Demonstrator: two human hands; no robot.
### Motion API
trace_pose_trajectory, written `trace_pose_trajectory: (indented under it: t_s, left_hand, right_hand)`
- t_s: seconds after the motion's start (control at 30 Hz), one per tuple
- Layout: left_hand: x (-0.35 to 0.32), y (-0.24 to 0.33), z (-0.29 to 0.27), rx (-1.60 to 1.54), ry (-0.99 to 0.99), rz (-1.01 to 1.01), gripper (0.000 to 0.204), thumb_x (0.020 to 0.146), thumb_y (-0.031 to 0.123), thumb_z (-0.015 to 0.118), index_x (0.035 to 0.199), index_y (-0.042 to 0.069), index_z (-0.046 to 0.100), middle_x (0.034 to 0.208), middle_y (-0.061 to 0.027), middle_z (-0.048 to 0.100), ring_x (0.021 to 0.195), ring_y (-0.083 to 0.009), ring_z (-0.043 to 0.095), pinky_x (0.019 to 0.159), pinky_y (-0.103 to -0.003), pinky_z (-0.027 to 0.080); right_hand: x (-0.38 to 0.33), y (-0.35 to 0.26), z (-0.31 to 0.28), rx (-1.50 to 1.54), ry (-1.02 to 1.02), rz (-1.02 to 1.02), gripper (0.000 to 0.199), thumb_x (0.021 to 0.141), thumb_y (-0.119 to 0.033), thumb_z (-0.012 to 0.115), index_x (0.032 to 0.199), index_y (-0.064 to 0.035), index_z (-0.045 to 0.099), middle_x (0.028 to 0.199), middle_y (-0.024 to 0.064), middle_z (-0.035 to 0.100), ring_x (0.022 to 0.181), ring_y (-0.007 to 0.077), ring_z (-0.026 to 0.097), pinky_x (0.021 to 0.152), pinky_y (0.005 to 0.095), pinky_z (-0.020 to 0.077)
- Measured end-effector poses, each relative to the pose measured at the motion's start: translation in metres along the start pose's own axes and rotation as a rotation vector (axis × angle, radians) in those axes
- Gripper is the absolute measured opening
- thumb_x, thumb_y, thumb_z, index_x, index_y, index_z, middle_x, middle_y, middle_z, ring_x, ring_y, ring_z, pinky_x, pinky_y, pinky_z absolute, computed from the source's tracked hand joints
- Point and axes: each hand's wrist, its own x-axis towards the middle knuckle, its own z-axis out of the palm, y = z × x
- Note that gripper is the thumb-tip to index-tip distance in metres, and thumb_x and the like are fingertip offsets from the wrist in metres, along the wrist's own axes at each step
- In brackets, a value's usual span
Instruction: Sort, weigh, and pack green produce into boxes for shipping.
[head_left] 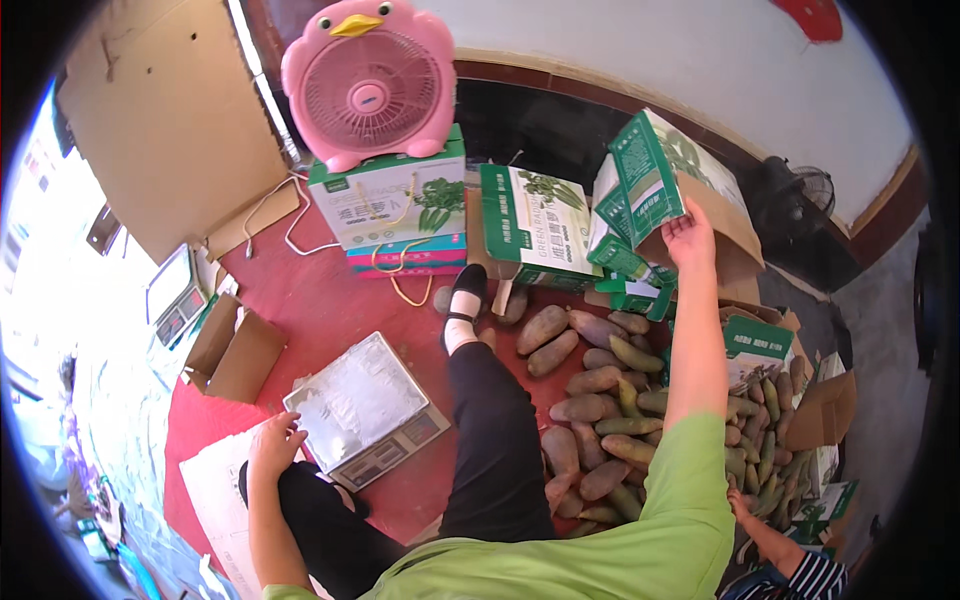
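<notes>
My right hand (688,236) reaches far right, its fingers closed at the edge of a green flap on a tilted, open cardboard box (648,180). Printed green and white, that box has a bare brown inner side. My left hand (274,446) rests by my left knee, fingers loosely bent and apart, with nothing in it. Just right of it stands a flat weighing scale (362,400) with a worn, pale metal plate and nothing on top. Under my right arm lies a large heap of root vegetables (600,400), some reddish-brown, some green.
A pink bird-shaped fan (368,90) stands on a carton (395,205). Another green and white carton (535,225) lies beside it. A small open brown box (235,350) sits left of the scale. Another person's hand (738,505) touches the heap at lower right. A dark fan (795,200) stands behind.
</notes>
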Motion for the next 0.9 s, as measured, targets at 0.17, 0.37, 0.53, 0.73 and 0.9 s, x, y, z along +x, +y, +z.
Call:
trace_pose_trajectory:
  t_s: [0.17,0.37,0.53,0.73,0.9]
  left_hand:
    - [-0.012,-0.017,0.002,-0.031,0.01,-0.005,0.035,0.074,0.018,0.069,0.105,0.003,0.065,0.094,-0.0157,0.066,0.089,-0.0295,0.064,0.08,-0.038,0.049]
    - [-0.02,-0.028,-0.002,-0.037,0.027,0.016,0.035,0.074,0.02,0.069,0.105,0.004,0.065,0.092,-0.0159,0.066,0.088,-0.0317,0.063,0.079,-0.04,0.049]
    - [-0.028,-0.04,-0.005,-0.045,0.038,0.013,0.036,0.078,0.026,0.065,0.108,0.008,0.064,0.094,-0.0162,0.066,0.091,-0.0325,0.062,0.081,-0.041,0.048]
    - [-0.042,-0.059,-0.008,-0.118,0.055,-0.049,0.038,0.08,0.028,0.064,0.114,0.01,0.061,0.104,-0.0149,0.065,0.1,-0.0325,0.06,0.085,-0.041,0.047]
    - [-0.058,-0.064,-0.012,-0.11,0.139,-0.029,0.036,0.08,0.026,0.064,0.111,0.007,0.061,0.098,-0.0168,0.064,0.094,-0.0349,0.061,0.082,-0.043,0.048]
  right_hand:
    - [-0.069,0.02,0.037,0.023,-0.205,0.108,0.015,0.082,-0.021,0.066,0.074,-0.0129,0.057,0.064,-0.0026,0.05,0.067,0.014,0.052,0.068,0.0317,0.0448]
    - [-0.168,0.056,0.081,-0.068,-0.388,0.168,0.014,0.088,-0.021,0.058,0.079,-0.0104,0.056,0.063,-0.0014,0.049,0.063,0.0141,0.051,0.065,0.0308,0.0452]
    - [-0.244,0.093,0.106,-0.22,-0.599,0.292,0.016,0.088,-0.018,0.058,0.1,-0.0073,0.058,0.074,0.0004,0.057,0.069,0.0149,0.056,0.064,0.0322,0.0479]
    - [-0.325,0.163,0.114,-0.491,-0.843,0.124,0.046,0.085,-0.008,0.055,0.129,0.0007,0.044,0.117,0.0111,0.058,0.108,0.0236,0.057,0.095,0.0364,0.0441]
    - [-0.368,0.203,0.13,-0.658,-1.122,0.332,0.033,0.083,-0.004,0.064,0.115,0.0027,0.056,0.107,0.0055,0.061,0.096,0.0144,0.057,0.085,0.0279,0.0447]
